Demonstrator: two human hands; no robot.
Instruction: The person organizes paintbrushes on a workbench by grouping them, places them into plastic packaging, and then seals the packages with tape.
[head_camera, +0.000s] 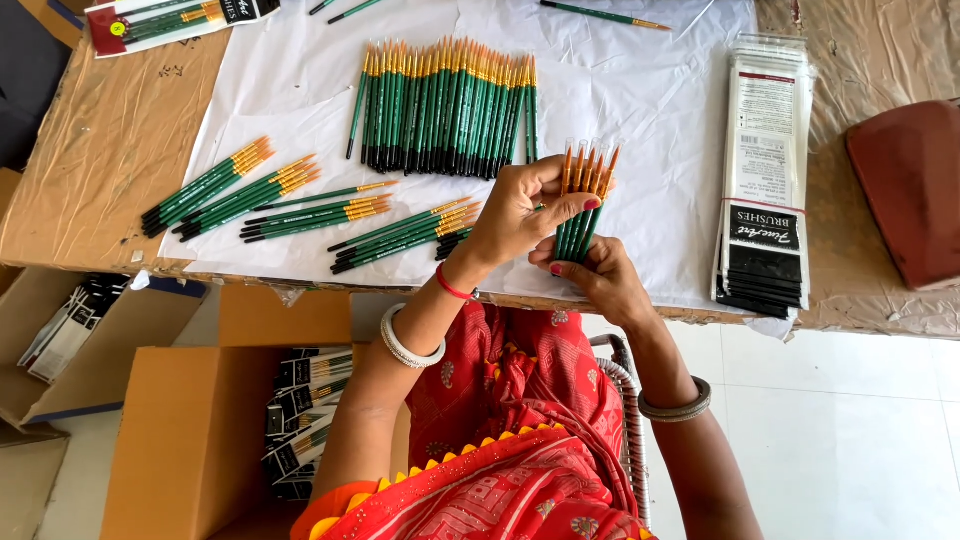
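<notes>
Both hands, left hand (515, 215) and right hand (600, 280), clamp green brushes (580, 215); black-white packets (765, 180) right.

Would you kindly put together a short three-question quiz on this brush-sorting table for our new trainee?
1. True or false: both hands hold one set of green-handled brushes.
2. Which side of the table holds the stack of packets: A left, B right?
3. What lies under the big row of brushes?

Key: 1 true, left hand and right hand together; 2 B; 3 white paper.
</notes>
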